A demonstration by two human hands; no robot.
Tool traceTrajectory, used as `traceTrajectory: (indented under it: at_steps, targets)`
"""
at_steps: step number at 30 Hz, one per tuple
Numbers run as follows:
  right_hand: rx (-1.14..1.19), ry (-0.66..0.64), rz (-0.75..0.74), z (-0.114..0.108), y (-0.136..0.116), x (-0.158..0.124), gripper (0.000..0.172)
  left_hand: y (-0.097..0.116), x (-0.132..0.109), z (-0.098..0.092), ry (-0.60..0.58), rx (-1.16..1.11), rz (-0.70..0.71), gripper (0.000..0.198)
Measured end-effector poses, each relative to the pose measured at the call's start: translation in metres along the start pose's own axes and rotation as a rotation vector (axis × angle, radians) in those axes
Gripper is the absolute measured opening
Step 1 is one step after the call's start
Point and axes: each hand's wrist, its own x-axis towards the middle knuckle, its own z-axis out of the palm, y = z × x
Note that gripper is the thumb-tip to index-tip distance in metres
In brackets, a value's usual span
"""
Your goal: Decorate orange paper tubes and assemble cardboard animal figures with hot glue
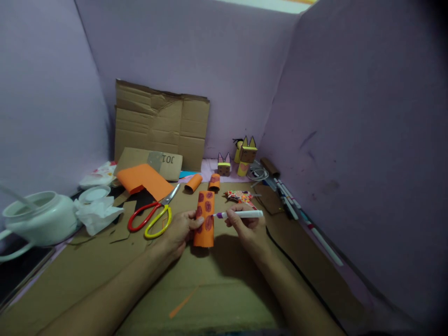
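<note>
Orange tube [204, 218], spotted above a bare base, is clasped by left hand [181, 231], right hand [249, 228] pinching marker [248, 214], inside edges of the cardboard [150, 284].

1 cam, on the person's head. Looks fwd & down, pretty near L hand [181, 229] & R hand [251, 229], w/ brown board [140, 289] under, purple wall [241, 74] far back.

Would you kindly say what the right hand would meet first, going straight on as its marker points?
Most likely the spotted orange tube in the left hand; the marker has its tip at or very near it, though depth is unclear.
</note>
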Motion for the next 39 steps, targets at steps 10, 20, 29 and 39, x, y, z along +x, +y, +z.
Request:
traceTrajectory:
  at_steps: [10, 20, 29, 39]
  targets:
    - [-0.039, -0.020, 0.017, -0.003, 0.008, -0.001, 0.023, 0.004, -0.003, 0.004, 0.027, -0.008, -0.014, 0.014]
    - [-0.047, -0.063, 0.021, -0.001, -0.001, -0.001, 0.023, 0.007, -0.004, 0.008, 0.050, -0.003, -0.026, 0.012]
    - [-0.039, -0.116, 0.031, -0.001, 0.000, -0.004, 0.024, 0.006, -0.004, 0.007, 0.049, -0.003, -0.024, 0.012]
    - [0.060, 0.061, 0.009, -0.001, 0.001, 0.003, 0.019, 0.004, -0.003, 0.004, 0.041, 0.005, 0.014, 0.016]
